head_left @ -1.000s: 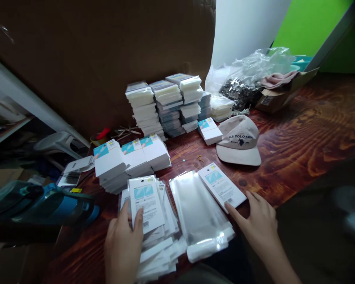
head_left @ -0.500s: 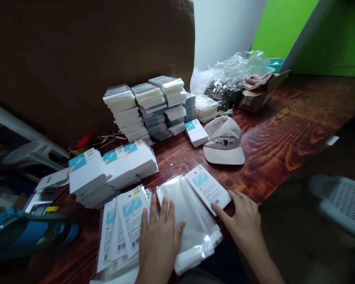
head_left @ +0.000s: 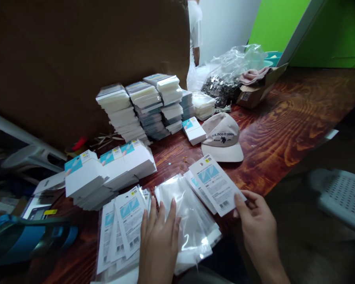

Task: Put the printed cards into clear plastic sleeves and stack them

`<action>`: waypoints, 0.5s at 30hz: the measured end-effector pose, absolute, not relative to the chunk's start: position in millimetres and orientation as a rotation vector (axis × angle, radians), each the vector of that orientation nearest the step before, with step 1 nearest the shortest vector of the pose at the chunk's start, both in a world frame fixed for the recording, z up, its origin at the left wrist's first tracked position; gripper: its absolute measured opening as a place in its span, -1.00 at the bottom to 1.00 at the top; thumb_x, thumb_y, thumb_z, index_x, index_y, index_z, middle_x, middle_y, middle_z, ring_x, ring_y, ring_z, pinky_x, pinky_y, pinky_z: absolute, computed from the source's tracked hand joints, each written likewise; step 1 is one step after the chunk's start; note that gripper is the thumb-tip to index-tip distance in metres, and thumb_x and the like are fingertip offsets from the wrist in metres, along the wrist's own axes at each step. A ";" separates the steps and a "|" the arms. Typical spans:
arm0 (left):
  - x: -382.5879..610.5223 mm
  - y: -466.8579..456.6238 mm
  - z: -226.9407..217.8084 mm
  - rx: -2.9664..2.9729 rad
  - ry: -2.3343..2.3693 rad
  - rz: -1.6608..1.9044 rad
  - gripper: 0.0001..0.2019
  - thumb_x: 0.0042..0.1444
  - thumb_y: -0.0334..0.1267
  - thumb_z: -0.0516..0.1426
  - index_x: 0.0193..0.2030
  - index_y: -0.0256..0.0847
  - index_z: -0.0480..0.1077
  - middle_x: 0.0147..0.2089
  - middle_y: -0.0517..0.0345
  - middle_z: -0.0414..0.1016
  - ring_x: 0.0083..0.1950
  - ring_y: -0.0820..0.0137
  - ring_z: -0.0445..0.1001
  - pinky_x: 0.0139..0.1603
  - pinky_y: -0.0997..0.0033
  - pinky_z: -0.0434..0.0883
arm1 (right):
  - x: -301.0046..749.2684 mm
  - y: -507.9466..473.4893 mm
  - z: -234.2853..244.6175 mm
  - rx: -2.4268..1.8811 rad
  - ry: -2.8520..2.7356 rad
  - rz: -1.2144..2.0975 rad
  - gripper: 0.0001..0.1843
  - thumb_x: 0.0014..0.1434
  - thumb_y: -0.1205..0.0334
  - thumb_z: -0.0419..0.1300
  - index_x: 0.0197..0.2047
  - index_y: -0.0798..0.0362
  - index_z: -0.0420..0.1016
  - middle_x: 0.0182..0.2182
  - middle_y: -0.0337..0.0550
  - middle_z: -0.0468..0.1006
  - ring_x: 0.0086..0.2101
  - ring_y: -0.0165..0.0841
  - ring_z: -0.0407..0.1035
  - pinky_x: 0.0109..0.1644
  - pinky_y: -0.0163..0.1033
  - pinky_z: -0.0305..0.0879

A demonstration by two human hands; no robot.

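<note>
Head view: the right hand (head_left: 258,230) is pinching a printed backing card (head_left: 215,184) by its lower corner at lower centre-right, lifting it clear of another card beneath. The left hand (head_left: 159,240), fingers spread flat, is pressing down the slippery pile of clear plastic sleeves (head_left: 186,213) near the wooden table (head_left: 284,130) edge. Bare tabletop is lying open to the right, beyond the cap (head_left: 223,138).

Wooden table (head_left: 286,130), card stacks (head_left: 142,106), cap (head_left: 221,136)
</note>
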State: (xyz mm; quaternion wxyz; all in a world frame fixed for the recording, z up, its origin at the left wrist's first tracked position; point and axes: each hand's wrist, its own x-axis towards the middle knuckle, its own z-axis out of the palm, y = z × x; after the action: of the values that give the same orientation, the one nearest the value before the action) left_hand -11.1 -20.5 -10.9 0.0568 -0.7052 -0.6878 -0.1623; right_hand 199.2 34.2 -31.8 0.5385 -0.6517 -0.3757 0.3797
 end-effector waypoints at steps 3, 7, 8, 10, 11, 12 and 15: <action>-9.1 -24.9 -1.0 -2.197 -2.271 -0.943 -0.60 0.28 -0.21 0.00 0.22 -0.18 0.35 0.16 -0.03 0.49 0.24 0.10 0.37 0.15 0.02 0.41 | 212.4 28.0 -14.3 -1.304 -0.506 1.237 -0.62 -0.05 0.00 0.41 -0.23 0.02 0.45 -0.62 -0.41 0.33 -0.65 -0.55 0.14 -0.58 -0.47 0.16; -0.3 -28.4 13.6 -2.022 -2.609 -1.543 -0.65 0.26 -0.15 0.04 0.12 -0.13 0.44 0.05 0.02 0.59 0.04 0.28 0.56 0.04 0.32 0.49 | 230.4 6.0 8.7 -1.255 -0.376 1.696 -0.62 -0.11 0.00 0.44 -0.29 0.02 0.49 -0.54 -0.28 0.45 -0.58 -0.43 0.31 -0.52 -0.37 0.29; 2.4 -28.5 16.6 -1.937 -2.666 -1.668 -0.67 0.24 -0.14 0.06 0.09 -0.11 0.46 0.01 0.03 0.61 -0.01 0.28 0.59 0.01 0.33 0.51 | 233.1 -0.7 10.6 -1.244 -0.419 1.803 -0.64 -0.08 -0.01 0.42 -0.30 0.02 0.50 -0.55 -0.27 0.45 -0.58 -0.41 0.31 -0.53 -0.35 0.29; 7.6 -28.2 21.4 -1.736 -2.771 -1.897 -0.68 0.21 -0.13 0.11 0.07 -0.08 0.47 0.01 0.04 0.60 -0.09 0.28 0.62 -0.04 0.31 0.53 | 235.3 -12.5 8.3 -1.205 -0.540 1.965 -0.68 -0.03 -0.02 0.40 -0.34 0.02 0.51 -0.58 -0.30 0.41 -0.60 -0.45 0.26 -0.56 -0.38 0.21; 9.8 -27.9 23.2 -1.630 -2.822 -1.995 -0.67 0.19 -0.12 0.13 0.08 -0.06 0.46 0.04 0.03 0.58 -0.12 0.27 0.63 -0.06 0.30 0.54 | 235.1 -16.9 4.6 -1.196 -0.605 2.005 -0.69 -0.02 -0.02 0.39 -0.35 0.03 0.51 -0.59 -0.31 0.40 -0.60 -0.46 0.24 -0.55 -0.39 0.17; 11.6 -27.6 24.5 -1.524 -2.859 -2.093 -0.65 0.17 -0.11 0.14 0.09 -0.05 0.45 0.09 0.03 0.55 -0.13 0.27 0.63 -0.08 0.29 0.55 | 234.3 -20.0 -0.1 -1.203 -0.668 2.016 -0.69 -0.01 -0.02 0.39 -0.35 0.04 0.52 -0.58 -0.31 0.40 -0.59 -0.47 0.24 -0.55 -0.40 0.14; 14.2 -27.9 25.4 -1.319 -2.889 -2.342 -0.59 0.16 -0.08 0.15 0.15 -0.02 0.39 0.20 0.02 0.45 -0.15 0.27 0.63 -0.13 0.28 0.57 | 230.7 -22.2 -14.7 -1.308 -0.806 1.927 -0.66 0.02 -0.06 0.36 -0.32 0.05 0.54 -0.57 -0.29 0.42 -0.57 -0.44 0.24 -0.55 -0.38 0.12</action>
State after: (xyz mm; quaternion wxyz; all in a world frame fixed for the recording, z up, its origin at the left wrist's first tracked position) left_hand 14.2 -27.9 25.4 -0.3915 -0.3077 -0.6736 -0.5462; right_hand 230.7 -22.2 -14.7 0.3319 -0.5007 -0.3086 0.7375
